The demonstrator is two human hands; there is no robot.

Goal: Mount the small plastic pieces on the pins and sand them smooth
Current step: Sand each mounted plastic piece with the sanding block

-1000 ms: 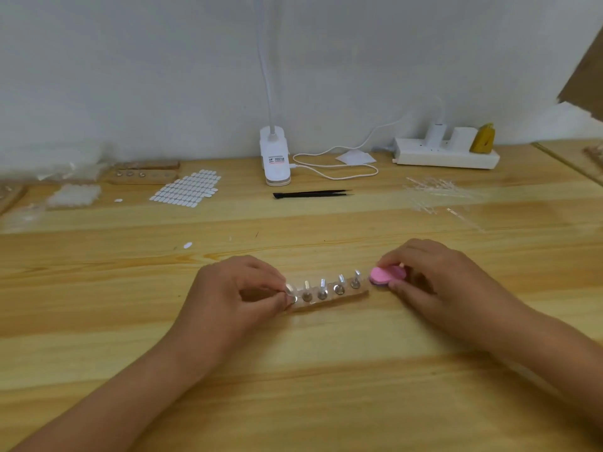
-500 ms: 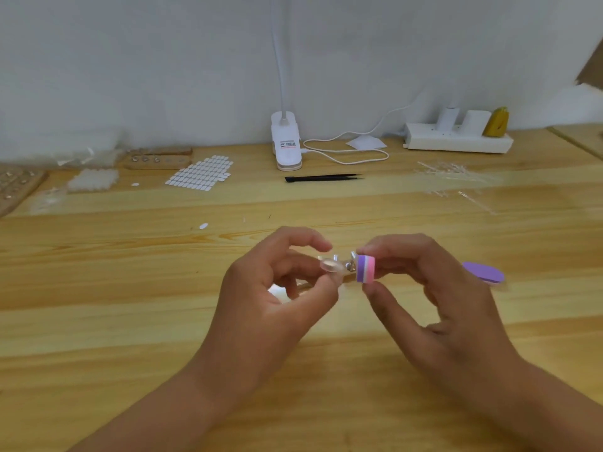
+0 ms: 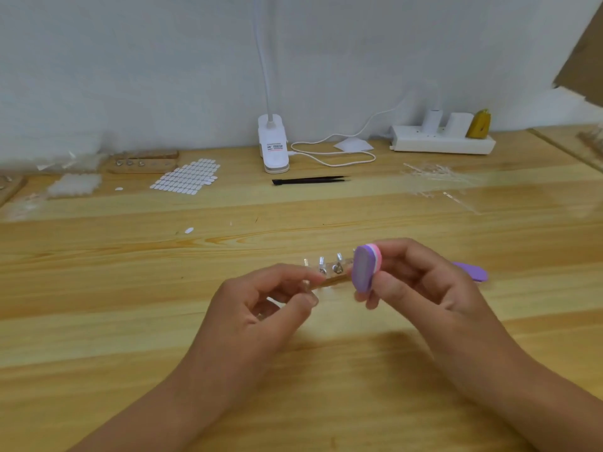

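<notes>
A wooden strip [image 3: 339, 278] with several metal pins lies on the table between my hands. My left hand [image 3: 267, 308] hovers just in front of it, thumb and forefinger pinching a pin with a small clear plastic piece [image 3: 306, 284] on its tip. My right hand [image 3: 424, 288] grips a small sanding block [image 3: 365, 270], purple-faced with a pink and white edge, held upright a short way right of the piece and apart from it. The strip's right end is hidden behind the block.
A second purple sanding pad [image 3: 473, 272] lies behind my right hand. Farther back are a sheet of white oval pieces [image 3: 186, 177], another pin strip [image 3: 143, 163], black tweezers [image 3: 310, 181], a clip lamp [image 3: 273, 145], a power strip [image 3: 443, 143] and clear plastic scraps [image 3: 437, 177].
My left hand has lifted a pin with its clear piece off the strip. My right hand has raised the sanding block and turned its purple face toward me.
</notes>
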